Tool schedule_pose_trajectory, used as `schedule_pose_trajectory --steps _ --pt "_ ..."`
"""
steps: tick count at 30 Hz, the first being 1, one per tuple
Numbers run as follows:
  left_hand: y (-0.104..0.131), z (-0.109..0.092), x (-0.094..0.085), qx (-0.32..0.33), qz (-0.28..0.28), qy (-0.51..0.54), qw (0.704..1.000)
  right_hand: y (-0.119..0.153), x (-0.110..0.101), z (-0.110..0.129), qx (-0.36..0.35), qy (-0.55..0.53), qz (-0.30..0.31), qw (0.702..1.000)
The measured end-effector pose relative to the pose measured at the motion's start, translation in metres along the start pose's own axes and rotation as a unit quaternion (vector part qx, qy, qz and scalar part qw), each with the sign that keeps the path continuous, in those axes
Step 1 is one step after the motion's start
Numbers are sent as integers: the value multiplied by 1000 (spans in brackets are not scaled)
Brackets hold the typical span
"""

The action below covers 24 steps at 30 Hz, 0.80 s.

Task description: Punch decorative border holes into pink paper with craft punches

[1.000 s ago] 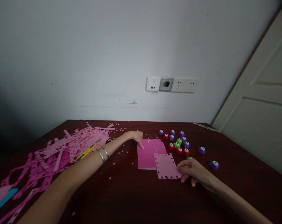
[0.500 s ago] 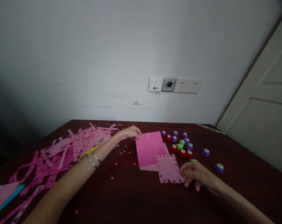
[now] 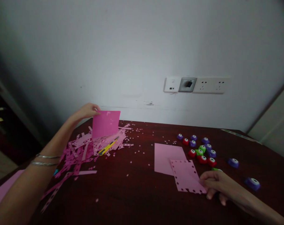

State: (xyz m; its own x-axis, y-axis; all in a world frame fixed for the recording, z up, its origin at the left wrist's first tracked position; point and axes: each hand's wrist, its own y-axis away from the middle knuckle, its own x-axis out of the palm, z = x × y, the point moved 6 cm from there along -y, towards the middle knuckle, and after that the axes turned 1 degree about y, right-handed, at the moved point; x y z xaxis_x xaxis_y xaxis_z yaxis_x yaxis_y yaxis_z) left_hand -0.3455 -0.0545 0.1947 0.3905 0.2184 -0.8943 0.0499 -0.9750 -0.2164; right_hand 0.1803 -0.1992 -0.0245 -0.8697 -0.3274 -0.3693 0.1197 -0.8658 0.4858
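Note:
My left hand (image 3: 88, 111), with two silver bangles on its wrist, pinches the top left corner of a darker pink sheet of paper (image 3: 106, 123). That sheet is raised over the scrap heap at the back left. My right hand (image 3: 217, 186) has its thumb and finger on the lower right edge of a light pink card (image 3: 186, 175) with small holes punched along its borders. The card overlaps a plain light pink sheet (image 3: 164, 156) lying flat on the table.
Cut pink paper strips (image 3: 78, 153) pile up on the left, with a yellow utility knife (image 3: 108, 147) on them. Several purple, red and green craft punches (image 3: 202, 159) stand at the right. Tiny paper bits dot the dark table (image 3: 132, 203). Wall sockets (image 3: 209, 85) are behind.
My left hand has lifted the darker pink sheet off the light pink one and carried it left over the scraps. My right hand stays at the punched card. The view has turned left.

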Motion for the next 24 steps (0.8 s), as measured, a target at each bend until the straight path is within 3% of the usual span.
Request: schedule_pose_trajectory --steps 3,9,20,24 --pt "10 -11 -22 42 -90 -160 982 0 0 0 4 -1 -1 1000" --pt "29 -38 -14 102 -121 -318 935 -1 -1 -5 -5 15 -3 1000" --pt "41 -62 -31 89 -189 -294 933 6 1 3 -10 11 -6 1000" --pt "30 -69 -28 81 -203 -161 962 12 1 3 -21 -12 6 1000"
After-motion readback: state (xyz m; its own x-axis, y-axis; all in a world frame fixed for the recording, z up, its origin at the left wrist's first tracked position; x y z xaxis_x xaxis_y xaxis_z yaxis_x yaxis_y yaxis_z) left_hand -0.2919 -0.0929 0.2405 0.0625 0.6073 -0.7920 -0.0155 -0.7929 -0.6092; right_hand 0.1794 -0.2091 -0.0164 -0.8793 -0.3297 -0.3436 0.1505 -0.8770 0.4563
